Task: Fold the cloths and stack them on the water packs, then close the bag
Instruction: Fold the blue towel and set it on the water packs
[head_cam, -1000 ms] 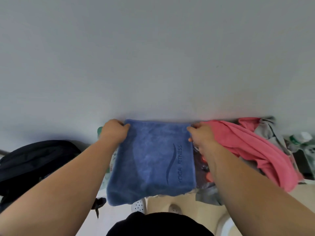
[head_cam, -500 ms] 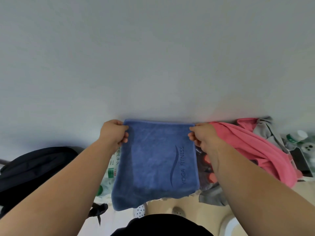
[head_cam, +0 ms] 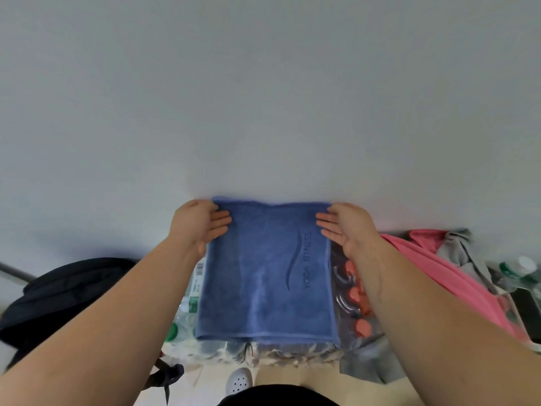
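Where blue towel (head_cam: 263, 276) meets wall (head_cam: 263, 98) — left hand (head_cam: 199, 227), right hand (head_cam: 349, 230) press its corners.

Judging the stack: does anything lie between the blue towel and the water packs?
Nothing visible: the blue towel lies straight on the water packs, left hand and right hand flat on its far corners.
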